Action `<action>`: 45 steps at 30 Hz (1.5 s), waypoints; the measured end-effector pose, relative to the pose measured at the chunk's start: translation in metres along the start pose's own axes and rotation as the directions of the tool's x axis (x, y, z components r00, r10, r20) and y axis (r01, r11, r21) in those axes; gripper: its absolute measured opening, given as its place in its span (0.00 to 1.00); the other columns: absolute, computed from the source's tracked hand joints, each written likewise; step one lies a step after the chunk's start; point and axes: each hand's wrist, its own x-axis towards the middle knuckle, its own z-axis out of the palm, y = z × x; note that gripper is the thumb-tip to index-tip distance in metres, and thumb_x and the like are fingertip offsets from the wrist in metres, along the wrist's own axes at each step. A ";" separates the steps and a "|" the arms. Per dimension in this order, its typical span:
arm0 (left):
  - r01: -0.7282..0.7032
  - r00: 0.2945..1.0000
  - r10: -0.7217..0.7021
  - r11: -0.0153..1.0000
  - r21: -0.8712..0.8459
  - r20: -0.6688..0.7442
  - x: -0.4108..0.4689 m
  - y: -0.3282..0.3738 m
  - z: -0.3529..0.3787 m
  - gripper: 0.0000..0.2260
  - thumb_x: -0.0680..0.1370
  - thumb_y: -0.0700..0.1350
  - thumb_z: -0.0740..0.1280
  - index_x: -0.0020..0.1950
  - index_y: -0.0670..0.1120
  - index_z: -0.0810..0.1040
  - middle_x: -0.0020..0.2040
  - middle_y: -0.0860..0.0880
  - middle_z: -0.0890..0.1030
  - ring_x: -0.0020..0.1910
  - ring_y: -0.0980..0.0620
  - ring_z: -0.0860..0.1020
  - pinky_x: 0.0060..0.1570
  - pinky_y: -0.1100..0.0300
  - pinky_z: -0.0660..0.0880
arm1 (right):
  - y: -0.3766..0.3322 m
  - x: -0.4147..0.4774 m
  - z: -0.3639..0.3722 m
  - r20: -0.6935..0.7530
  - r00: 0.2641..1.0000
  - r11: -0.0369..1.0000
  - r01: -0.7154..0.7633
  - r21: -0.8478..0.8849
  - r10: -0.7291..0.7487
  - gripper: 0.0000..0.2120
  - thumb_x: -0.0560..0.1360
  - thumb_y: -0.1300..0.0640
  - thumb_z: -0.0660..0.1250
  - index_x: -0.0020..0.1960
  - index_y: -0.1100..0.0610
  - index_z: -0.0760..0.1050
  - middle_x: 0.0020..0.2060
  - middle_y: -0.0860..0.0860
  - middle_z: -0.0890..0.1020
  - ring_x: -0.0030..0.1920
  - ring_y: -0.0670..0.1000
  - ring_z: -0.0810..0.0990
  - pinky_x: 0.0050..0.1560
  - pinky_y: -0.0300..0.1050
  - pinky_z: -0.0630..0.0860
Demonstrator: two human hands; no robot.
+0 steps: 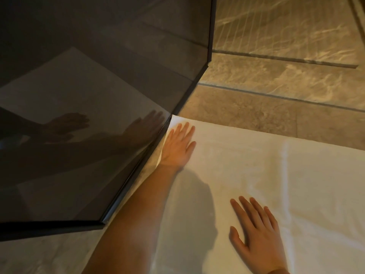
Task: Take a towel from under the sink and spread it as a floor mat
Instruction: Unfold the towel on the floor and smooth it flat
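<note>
Nearest, at about 5 o'clock, the right hand (256, 236) lies palm down on a white towel (276, 171). Its fingers (246, 210) are straight and slightly apart, pointing toward 11 o'clock, with the thumb spread out to the left; nothing is gripped. The towel is spread flat on the floor and fills the view from the centre out to 3 and 6 o'clock. A soft fold line runs down it on the right side, and its far corner sits near the middle of the view, just beside the bottom rail of a dark glass panel (88, 86). The left hand (177, 149) rests flat on that far corner, its fingers straight and a little apart, pointing toward 12 o'clock. The bare left forearm (134, 224) stretches back toward 7 o'clock and casts a grey shadow (197, 204) on the cloth. The glass panel takes up the view from 8 to 12 o'clock, and its dark metal frame (138, 169) runs along the towel's left edge. Dim reflections of a hand and arm (67, 123) show in the glass. Beyond the towel, from 12 to 3 o'clock, lies a brown veined stone floor (276, 82) with long dark grooves (286, 58) running across it.
</note>
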 end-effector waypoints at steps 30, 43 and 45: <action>0.050 0.999 -0.050 0.973 0.227 -0.009 0.011 0.015 -0.013 0.26 0.84 0.55 0.45 0.80 0.46 0.48 0.80 0.44 0.49 0.79 0.44 0.46 0.77 0.50 0.44 | -0.004 0.004 -0.004 -0.031 1.000 0.999 0.001 0.042 0.001 0.28 0.75 0.41 0.53 0.73 0.46 0.68 0.72 0.46 0.69 0.74 0.50 0.63 0.74 0.50 0.52; -0.138 0.987 0.134 0.989 -0.044 -0.093 -0.037 0.049 -0.009 0.27 0.83 0.56 0.50 0.80 0.49 0.47 0.81 0.46 0.47 0.79 0.49 0.41 0.77 0.50 0.43 | 0.000 0.005 0.000 -0.028 0.999 1.000 0.022 0.016 -0.021 0.30 0.75 0.41 0.56 0.75 0.45 0.63 0.74 0.45 0.67 0.76 0.49 0.59 0.75 0.50 0.52; -0.172 0.980 0.159 0.979 -0.107 -0.121 -0.080 0.071 0.006 0.26 0.83 0.55 0.50 0.80 0.49 0.49 0.81 0.49 0.50 0.79 0.51 0.44 0.77 0.48 0.47 | 0.001 0.005 0.001 -0.017 1.000 1.000 0.024 -0.019 -0.024 0.30 0.75 0.40 0.56 0.76 0.45 0.61 0.74 0.45 0.65 0.76 0.49 0.57 0.75 0.50 0.51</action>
